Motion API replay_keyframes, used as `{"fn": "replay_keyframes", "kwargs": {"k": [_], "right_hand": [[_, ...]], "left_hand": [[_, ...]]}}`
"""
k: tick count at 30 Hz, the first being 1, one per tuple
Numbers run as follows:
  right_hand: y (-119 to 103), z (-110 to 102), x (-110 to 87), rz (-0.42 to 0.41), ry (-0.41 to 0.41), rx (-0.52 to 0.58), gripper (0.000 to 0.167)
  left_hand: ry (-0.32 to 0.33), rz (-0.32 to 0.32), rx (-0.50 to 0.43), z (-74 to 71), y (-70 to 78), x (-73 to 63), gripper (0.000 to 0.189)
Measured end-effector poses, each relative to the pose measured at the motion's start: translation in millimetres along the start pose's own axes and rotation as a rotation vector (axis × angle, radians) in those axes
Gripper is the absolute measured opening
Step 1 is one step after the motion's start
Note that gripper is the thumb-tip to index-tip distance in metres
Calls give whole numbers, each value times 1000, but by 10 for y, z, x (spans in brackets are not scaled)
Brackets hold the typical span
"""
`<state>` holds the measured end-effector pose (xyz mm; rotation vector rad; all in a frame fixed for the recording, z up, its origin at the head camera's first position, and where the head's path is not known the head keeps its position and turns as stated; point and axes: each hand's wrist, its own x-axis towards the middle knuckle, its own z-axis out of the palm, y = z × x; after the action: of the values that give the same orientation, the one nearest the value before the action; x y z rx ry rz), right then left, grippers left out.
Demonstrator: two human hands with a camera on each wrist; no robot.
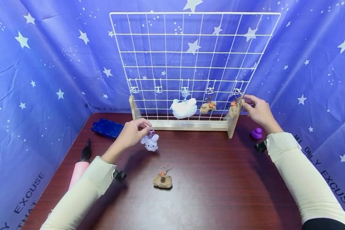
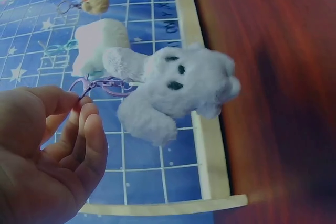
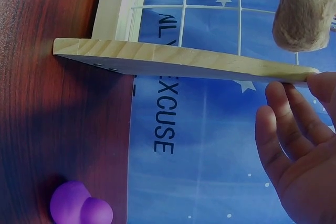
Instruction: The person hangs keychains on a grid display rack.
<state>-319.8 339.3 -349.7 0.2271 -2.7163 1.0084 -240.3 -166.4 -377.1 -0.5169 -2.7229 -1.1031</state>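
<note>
My left hand (image 1: 133,132) pinches the purple ring of a white plush keychain (image 1: 151,143), which hangs below the fingertips. In the left wrist view the plush (image 2: 184,80) shows long floppy ears and a small dark-eyed face. At the right end of a white wire grid rack (image 1: 201,51), my right hand (image 1: 258,110) grips the top of the wooden side support (image 3: 184,59) between thumb and fingers. A brown plush keychain (image 1: 233,110) hangs right beside that support. Left of it on the hooks hang another brown plush keychain (image 1: 208,107) and a white cloud-like plush (image 1: 184,108).
A brown plush keychain (image 1: 162,181) lies on the table (image 1: 207,179) in front. A purple rubber duck (image 1: 256,133) sits at right. Bare hooks (image 1: 158,89) are on the rack's left. A blue tray (image 1: 107,127) and a pink-handled tool (image 1: 80,172) lie at left.
</note>
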Motion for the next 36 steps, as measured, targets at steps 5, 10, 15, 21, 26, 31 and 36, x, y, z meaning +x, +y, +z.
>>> {"fn": "replay_keyframes", "kwargs": {"k": [5, 10, 15, 21, 26, 31, 36], "right_hand": [[2, -5, -3, -3, 6, 16, 47], [-5, -17, -6, -6, 6, 24, 47], [-13, -15, -1, 8, 3, 16, 47], [-19, -11, 7, 23, -24, 10, 49], [-3, -14, 0, 23, -23, 7, 49], [-1, -1, -3, 20, -18, 10, 49], [2, 10, -12, 18, -1, 21, 47]], "left_hand": [[43, 29, 39, -34, 82, 109, 10], [70, 49, 77, -75, 164, 205, 10], [78, 55, 82, -110, 209, 276, 13], [113, 58, 63, -157, 281, 343, 15], [134, 70, 45, -172, 352, 421, 16], [172, 71, 13, -185, 414, 501, 17], [188, 72, -24, -207, 484, 578, 18]]}}
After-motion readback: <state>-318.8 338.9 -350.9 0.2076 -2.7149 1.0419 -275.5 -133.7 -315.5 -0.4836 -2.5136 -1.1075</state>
